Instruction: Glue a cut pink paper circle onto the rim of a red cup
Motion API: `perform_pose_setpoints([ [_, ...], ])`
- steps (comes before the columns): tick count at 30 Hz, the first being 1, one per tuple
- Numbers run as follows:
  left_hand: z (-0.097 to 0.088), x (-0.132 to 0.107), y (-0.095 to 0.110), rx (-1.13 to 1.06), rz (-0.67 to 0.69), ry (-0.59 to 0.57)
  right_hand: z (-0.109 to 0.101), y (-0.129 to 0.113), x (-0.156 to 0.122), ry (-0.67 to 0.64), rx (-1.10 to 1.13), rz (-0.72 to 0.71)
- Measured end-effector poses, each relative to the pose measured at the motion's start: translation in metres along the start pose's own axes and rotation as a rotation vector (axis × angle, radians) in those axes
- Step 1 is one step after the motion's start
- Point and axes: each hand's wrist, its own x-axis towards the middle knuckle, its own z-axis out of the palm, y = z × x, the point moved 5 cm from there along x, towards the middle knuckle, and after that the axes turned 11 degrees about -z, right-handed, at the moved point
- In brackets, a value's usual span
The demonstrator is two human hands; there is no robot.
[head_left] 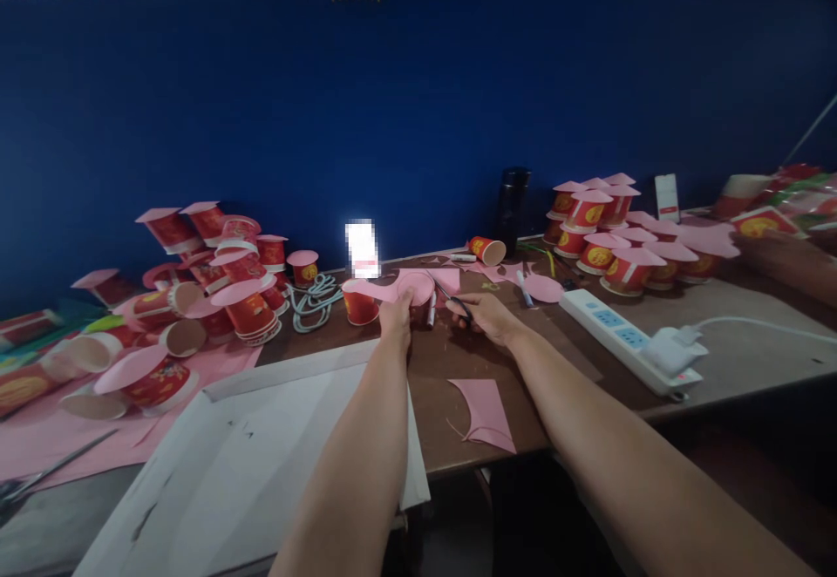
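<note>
A: Head view, only one. Left hand?
B: Left hand pinching the pink paper, thumb on top.
A: Right?
B: Right hand closed round the dark handles of the scissors. Blades at the paper's right side; can't tell how far apart they stand.
A: Paper location?
B: Raised over the brown table, mid-frame, between a red cup on the left and the scissors. White marker just beside it.
A: Nearby?
B: Cut pink scrap in front, near the table edge. White tray under the left forearm. Power strip right of the right hand, white plug in it.
A: Back?
B: Pink-topped red cups heaped left, stacked right. Black bottle by the blue partition. Far right, another person's hand, blurred.
</note>
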Motion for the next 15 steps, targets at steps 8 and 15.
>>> perform_pose_setpoints([
  [8,0.004,-0.008,-0.001,-0.161,-0.05,-0.018,0.002,-0.002,-0.001,-0.017,-0.012,-0.015],
  [15,0.012,-0.009,-0.01,-0.304,-0.17,-0.054,0.006,-0.003,-0.003,-0.062,-0.014,0.005],
])
